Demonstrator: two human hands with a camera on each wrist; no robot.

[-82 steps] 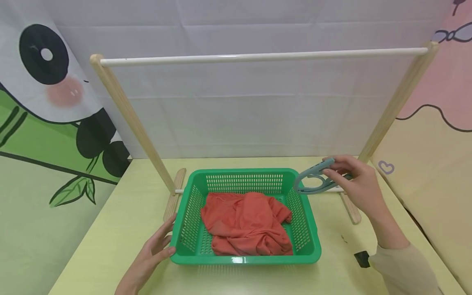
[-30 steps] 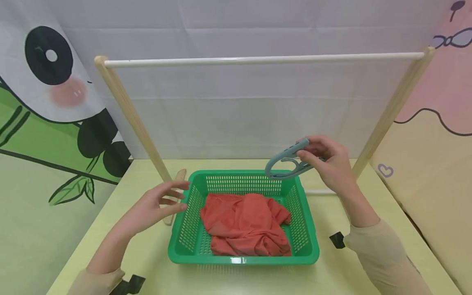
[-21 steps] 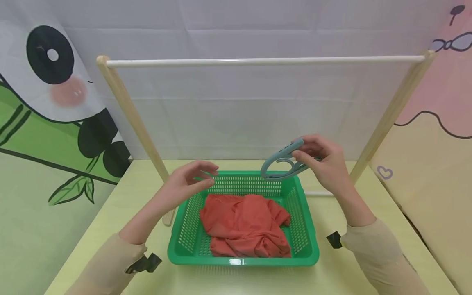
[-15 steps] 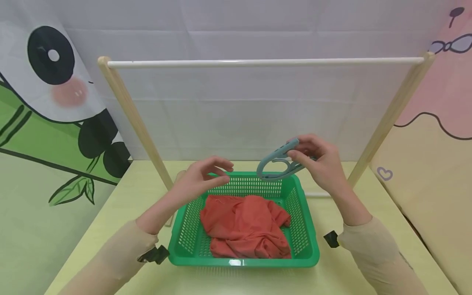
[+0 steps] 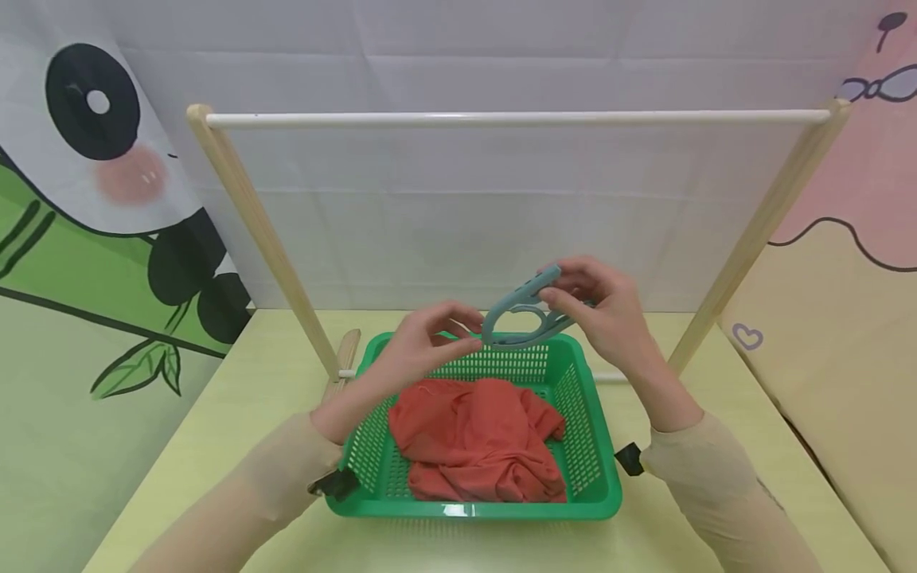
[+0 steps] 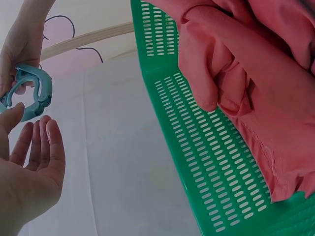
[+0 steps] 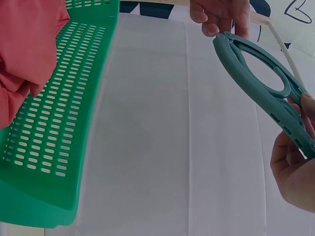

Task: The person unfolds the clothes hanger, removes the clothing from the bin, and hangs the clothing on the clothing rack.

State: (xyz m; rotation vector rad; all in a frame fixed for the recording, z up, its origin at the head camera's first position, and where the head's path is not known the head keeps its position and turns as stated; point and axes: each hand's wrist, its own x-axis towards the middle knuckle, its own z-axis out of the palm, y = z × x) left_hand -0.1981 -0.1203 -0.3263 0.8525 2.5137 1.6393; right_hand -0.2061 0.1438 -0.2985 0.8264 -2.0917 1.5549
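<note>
My right hand (image 5: 602, 310) pinches a folded blue-green folding clothes hanger (image 5: 530, 290) between thumb and fingers, above the back of the green basket. The rounded end of the hanger points left. At that end is my left hand (image 5: 430, 338), its fingertips and thumb right at the hanger; in the left wrist view these fingers (image 6: 51, 137) are extended and relaxed. The right wrist view shows the hanger (image 7: 251, 86) with its curved hook lying inside the loop. Below both hands, a crumpled red cloth garment (image 5: 487, 438) lies in the green basket (image 5: 473, 510).
Behind the basket stands a rack with a white top bar (image 5: 516, 119) between two wooden posts (image 5: 261, 231). The basket rests on a pale yellow table (image 5: 208, 446). A white cloth backdrop (image 5: 458, 239) hangs behind, with printed cartoon walls at both sides.
My left hand has left the basket's left rim and moved up and right to the hanger. My right hand has brought the hanger left over the basket.
</note>
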